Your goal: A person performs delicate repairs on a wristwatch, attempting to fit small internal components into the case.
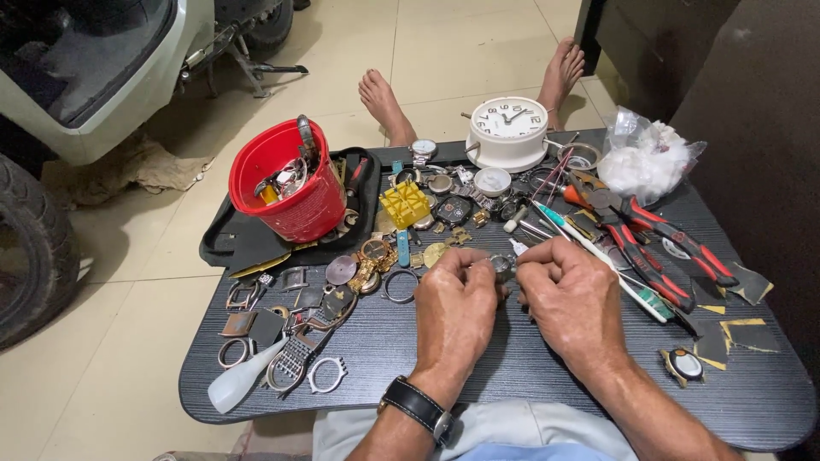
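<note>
- Small round watch part pinched between both hands, just above table centre.
- Left hand, fingers closed together on the part from its 8 o'clock side; black wristwatch on the wrist.
- Right hand, fingers curled and closed on the same part from 4 o'clock.
- Dark wood-grain table crowded with watch cases and rings.
- Red bucket at 10 o'clock, white clock at 12 o'clock, red-handled pliers at 2 o'clock.
- Pale tiled floor around; bare feet beyond the table.
</note>
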